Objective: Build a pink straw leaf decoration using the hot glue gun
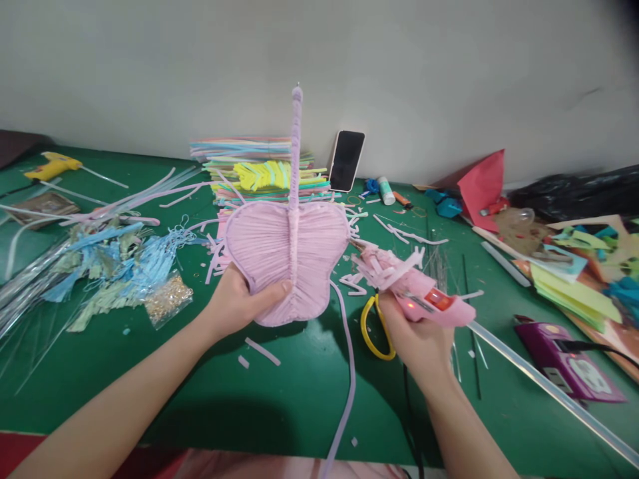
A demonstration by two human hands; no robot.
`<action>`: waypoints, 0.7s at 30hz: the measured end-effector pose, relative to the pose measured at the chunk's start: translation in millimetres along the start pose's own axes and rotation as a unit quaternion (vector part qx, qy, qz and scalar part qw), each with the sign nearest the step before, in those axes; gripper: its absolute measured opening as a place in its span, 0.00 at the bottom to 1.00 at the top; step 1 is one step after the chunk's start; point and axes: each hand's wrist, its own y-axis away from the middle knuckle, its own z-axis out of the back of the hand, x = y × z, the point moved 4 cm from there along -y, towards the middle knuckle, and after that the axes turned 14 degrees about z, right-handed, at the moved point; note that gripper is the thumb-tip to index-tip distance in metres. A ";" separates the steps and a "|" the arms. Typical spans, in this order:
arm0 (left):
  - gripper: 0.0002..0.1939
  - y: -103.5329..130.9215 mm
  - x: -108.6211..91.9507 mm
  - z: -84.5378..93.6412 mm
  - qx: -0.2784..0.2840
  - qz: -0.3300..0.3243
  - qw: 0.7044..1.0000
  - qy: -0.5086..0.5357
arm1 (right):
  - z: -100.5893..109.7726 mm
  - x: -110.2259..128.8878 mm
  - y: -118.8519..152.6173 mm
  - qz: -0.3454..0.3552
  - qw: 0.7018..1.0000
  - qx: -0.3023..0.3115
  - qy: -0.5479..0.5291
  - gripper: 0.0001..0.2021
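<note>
Tassels (150, 258), blue and green, at left. Left hand (232, 303) grips lower left of lilac fan-shaped piece (264, 246), raised above green table (210, 412), handle (295, 146) up. Face and handle look fully covered. Loose lilac strip (352, 372) hangs by lower right edge, apparently left to fix; rim progress unclear. Right hand (417, 336) grasps pink glue gun (417, 296), nozzle close to right edge.

head cam: faces forward and down
green table (279, 399): pretty close, lower frame
wall (424, 80): dead ahead, upper frame
</note>
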 end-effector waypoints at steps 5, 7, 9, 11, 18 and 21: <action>0.19 -0.6 -1.7 0.2 -0.007 0.006 1.000 0.007 | -1.0 2.6 -0.5 0.008 1.000 0.003 -0.021 0.10; 0.20 -0.7 -2.2 -0.3 -0.007 0.005 1.000 0.008 | -0.9 3.4 -0.6 0.009 1.000 0.003 -0.023 0.10; 0.21 -0.8 -2.8 -0.6 -0.010 0.001 1.000 0.003 | -0.9 3.5 -0.7 0.005 1.000 0.006 -0.017 0.11; 0.24 -0.8 -3.6 -0.7 -0.013 -0.003 1.000 -0.003 | -0.7 3.2 -0.9 0.001 1.000 0.008 -0.009 0.12; 0.25 -0.9 -3.8 -0.1 -0.015 -0.007 1.000 -0.010 | -1.8 4.5 -1.1 0.032 0.999 0.006 -0.015 0.11; 0.23 -0.8 -2.5 1.0 -0.017 -0.010 1.000 -0.017 | -2.3 4.1 -0.2 0.040 0.999 0.004 -0.019 0.11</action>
